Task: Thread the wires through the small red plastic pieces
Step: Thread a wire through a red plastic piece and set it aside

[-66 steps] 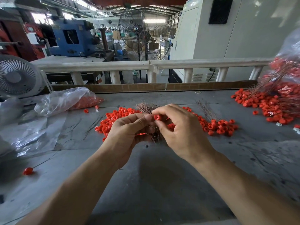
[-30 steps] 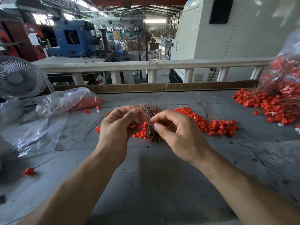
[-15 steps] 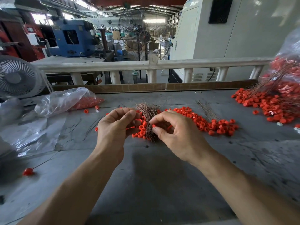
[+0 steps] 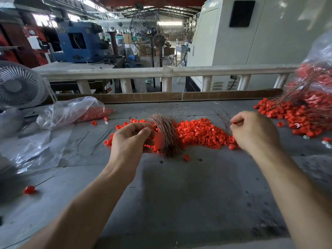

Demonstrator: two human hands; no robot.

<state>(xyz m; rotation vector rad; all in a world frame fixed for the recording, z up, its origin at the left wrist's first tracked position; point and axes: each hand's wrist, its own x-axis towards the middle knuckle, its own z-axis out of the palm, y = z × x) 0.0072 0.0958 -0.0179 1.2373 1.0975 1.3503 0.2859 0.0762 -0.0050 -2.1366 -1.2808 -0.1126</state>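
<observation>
Left hand gripping wires, no legible writing

Red piece at the left hand is motion-blurred; its shape is unreadable. Right hand fingertips curl inward, concealing all but a red speck. Bag of finished pieces is cut off at the right edge.
</observation>
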